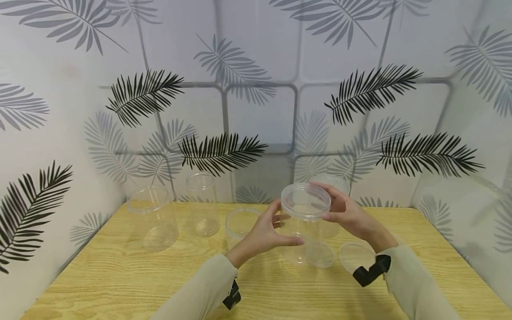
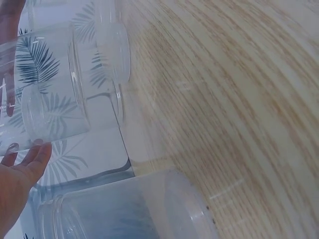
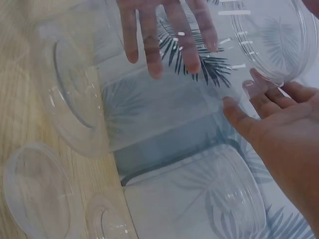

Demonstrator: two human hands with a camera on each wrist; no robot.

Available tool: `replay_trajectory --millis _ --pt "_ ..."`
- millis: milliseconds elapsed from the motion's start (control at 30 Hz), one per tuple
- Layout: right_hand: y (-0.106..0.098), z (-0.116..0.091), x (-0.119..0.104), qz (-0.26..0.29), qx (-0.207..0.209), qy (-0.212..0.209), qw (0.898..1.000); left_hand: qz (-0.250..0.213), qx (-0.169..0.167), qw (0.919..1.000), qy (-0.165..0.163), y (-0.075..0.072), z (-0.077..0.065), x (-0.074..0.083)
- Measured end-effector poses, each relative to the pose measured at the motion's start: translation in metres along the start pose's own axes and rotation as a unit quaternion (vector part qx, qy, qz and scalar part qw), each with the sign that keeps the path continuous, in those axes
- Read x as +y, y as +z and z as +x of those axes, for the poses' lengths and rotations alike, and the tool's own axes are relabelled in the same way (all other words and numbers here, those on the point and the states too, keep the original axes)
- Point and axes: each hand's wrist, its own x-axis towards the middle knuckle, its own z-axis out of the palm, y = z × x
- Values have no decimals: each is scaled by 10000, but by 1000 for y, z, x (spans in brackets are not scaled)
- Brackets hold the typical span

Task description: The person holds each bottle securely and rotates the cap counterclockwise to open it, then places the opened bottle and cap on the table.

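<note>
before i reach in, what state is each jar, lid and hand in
Held jar: upright, whether lidded is unclear
Left hand: gripping that jar
Right hand: holding its top edge
Far-left jar: upright on the table
Narrow jar: upright on the table
Short jar: upright, partly hidden
Jar behind right hand: upright, partly hidden
Loose lid: flat on the table

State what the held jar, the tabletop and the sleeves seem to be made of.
Jar: clear and glossy, probably plastic; the background shows through and bright glints streak it, though glass isn't ruled out.
Tabletop: wood or wood-look laminate, judging by its yellowish grain.
Sleeves: pale, matte fabric, softly creased.
</note>
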Motion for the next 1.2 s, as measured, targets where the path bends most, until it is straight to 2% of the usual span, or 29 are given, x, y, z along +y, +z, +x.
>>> replay_trajectory --millis 133,300,500,700,767,867,933,1033,1133,1200 --pt "-4 1 0 128 -213 97 9996 34 -6 10000 7 1 0 -1" --pt "-1 -2 -3 26 -61 164 9998 9 36 10000 -17 2 0 -2" --pt "12 -6 -5 -462 742 -84 9961 -45 98 9998 -150 1 -1 6" --pt "29 -4 -6 -1276 1725 192 9765 -102 147 9998 -127 -1 -7 26" --pt "33 -3 -6 -1434 1904 268 9708 -104 175 9997 -133 -1 -7 23" --pt "36 -1 -5 -1482 2052 269 9671 -77 210 9997 -96 0 -3 10" --pt "37 0 -4 -1484 2098 249 9661 -69 217 9997 -88 1 -2 7" --pt "35 0 -4 -1363 2010 184 9699 -140 184 9997 -115 0 -5 16" --pt "30 0 -1 -1034 1648 57 9809 -191 119 9995 -206 -2 -9 30" --pt "24 0 1 -697 1279 -77 9893 -176 73 9996 -202 -2 -8 29"
